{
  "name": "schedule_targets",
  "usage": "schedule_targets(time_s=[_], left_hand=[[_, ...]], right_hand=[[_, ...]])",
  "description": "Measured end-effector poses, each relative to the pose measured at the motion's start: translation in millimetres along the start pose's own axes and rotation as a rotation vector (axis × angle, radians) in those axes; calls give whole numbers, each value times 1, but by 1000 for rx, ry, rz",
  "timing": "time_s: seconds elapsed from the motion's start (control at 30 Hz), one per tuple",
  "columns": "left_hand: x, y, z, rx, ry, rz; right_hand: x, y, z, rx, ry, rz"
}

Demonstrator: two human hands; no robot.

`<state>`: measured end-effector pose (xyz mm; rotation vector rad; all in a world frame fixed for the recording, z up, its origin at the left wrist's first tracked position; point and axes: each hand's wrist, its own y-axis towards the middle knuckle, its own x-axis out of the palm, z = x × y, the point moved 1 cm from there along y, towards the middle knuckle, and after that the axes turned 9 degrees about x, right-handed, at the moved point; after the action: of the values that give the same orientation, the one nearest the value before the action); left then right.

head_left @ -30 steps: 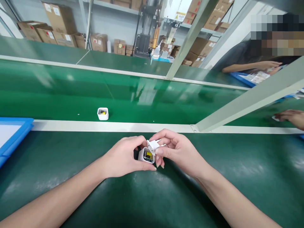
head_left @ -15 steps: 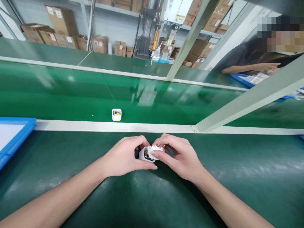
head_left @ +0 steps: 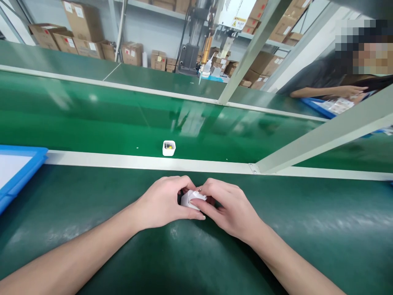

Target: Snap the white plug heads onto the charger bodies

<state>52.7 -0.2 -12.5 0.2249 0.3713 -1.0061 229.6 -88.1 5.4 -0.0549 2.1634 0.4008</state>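
Observation:
Between thumb and fingers, my left hand (head_left: 168,203) grips a white charger housing (head_left: 186,199) just above the green bench. My right hand (head_left: 229,207) pinches a white plug cover (head_left: 199,196) with metal prongs, which are now mostly hidden by the fingers. The cover lies against the housing's open end and hides the inside; whether it is seated I cannot tell. Beyond my hands, another open charger housing (head_left: 168,148) stands on the green conveyor belt, with yellow and dark parts inside it.
A blue-rimmed tray (head_left: 46,152) lies at the left. A pale metal rail (head_left: 147,163) runs between bench and belt, with a slanted post (head_left: 307,141) at the right. Behind stand a machine (head_left: 188,59) and cardboard boxes (head_left: 82,22). A co-worker's hand (head_left: 350,91) is at far right.
My right hand has brought the plug cover onto the housing's opening, which showed its inside before. The other housing on the belt has shifted right in view.

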Motion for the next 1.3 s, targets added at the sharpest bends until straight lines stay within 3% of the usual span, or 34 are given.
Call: schedule_targets(time_s=[0.57, 0.87, 0.97, 1.1, 1.2, 1.3], left_hand=[[0, -3, 3, 7, -10, 16], [2, -5, 4, 2, -81, 35], [3, -2, 5, 14, -82, 43], [7, -3, 7, 10, -77, 30], [11, -7, 10, 25, -77, 25], [14, -11, 11, 75, 17, 43]], right_hand=[[-2, 3, -20, 20, -179, -83], [1, 2, -18, 19, -236, -42], [0, 2, -13, 136, -79, -51], [-1, 1, 0, 322, 297, -100], [-1, 1, 8, 364, 504, -136], [0, 0, 11, 374, 556, -150]])
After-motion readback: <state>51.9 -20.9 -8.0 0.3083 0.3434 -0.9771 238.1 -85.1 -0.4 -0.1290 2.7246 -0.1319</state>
